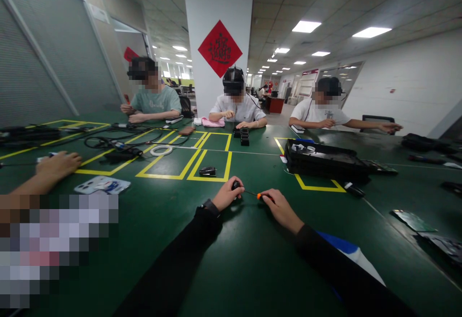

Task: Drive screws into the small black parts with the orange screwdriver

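Note:
Over the green table, my left hand [228,194] is closed around a small black object [236,185], mostly hidden by the fingers. My right hand [280,206] grips a screwdriver [259,196] with an orange collar; its handle is largely covered by the palm. The thin dark shaft runs left from the collar to the black object. Whether the tip touches the object or sits in it, I cannot tell. Beyond my left hand, a small black cylindrical piece [207,171] lies inside a yellow-taped rectangle.
A long black tray [325,159] stands right of centre, with a dark small item [354,190] near it. Black cables [108,138] spread on the left by a clear bag [102,185]. A co-worker's hand [59,166] rests at left; three people sit across the table.

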`<action>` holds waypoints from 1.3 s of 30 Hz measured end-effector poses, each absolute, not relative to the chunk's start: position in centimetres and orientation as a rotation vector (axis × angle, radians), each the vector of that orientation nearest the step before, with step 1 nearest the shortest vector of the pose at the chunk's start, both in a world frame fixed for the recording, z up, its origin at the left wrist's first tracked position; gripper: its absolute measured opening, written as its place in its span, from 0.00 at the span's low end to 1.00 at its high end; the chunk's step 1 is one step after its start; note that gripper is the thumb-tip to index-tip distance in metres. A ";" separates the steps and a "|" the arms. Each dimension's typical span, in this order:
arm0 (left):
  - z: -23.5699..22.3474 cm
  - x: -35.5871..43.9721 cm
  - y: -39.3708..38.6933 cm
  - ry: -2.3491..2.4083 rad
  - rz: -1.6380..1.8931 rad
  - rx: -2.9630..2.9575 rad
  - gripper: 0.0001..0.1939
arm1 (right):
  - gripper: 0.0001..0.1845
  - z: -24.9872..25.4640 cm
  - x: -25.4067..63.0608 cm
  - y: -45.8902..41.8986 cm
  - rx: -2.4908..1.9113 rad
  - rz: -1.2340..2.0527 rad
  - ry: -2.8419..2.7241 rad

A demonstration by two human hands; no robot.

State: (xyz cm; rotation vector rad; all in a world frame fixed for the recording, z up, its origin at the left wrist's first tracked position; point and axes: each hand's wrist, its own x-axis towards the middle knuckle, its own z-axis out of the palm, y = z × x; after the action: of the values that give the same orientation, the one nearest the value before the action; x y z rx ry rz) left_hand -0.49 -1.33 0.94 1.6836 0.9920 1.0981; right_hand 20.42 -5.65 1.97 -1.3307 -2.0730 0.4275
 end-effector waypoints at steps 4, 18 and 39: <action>0.9 -0.5 -1.3 1.004 1.094 1.697 0.08 | 0.15 2.0 20.4 -5.6 -1.319 0.409 -2.093; 1.0 -0.5 -1.3 1.005 1.098 1.694 0.09 | 0.09 1.9 20.7 -5.6 -1.294 0.392 -2.065; 0.6 -0.5 -1.1 0.950 1.107 1.698 0.09 | 0.09 1.8 20.4 -5.8 -1.272 0.469 -1.983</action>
State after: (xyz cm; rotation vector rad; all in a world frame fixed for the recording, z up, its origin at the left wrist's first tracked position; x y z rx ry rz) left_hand -0.55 -1.06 0.57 1.6977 0.9497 1.1075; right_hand 20.40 -5.75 1.77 -1.2718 -1.9833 0.4691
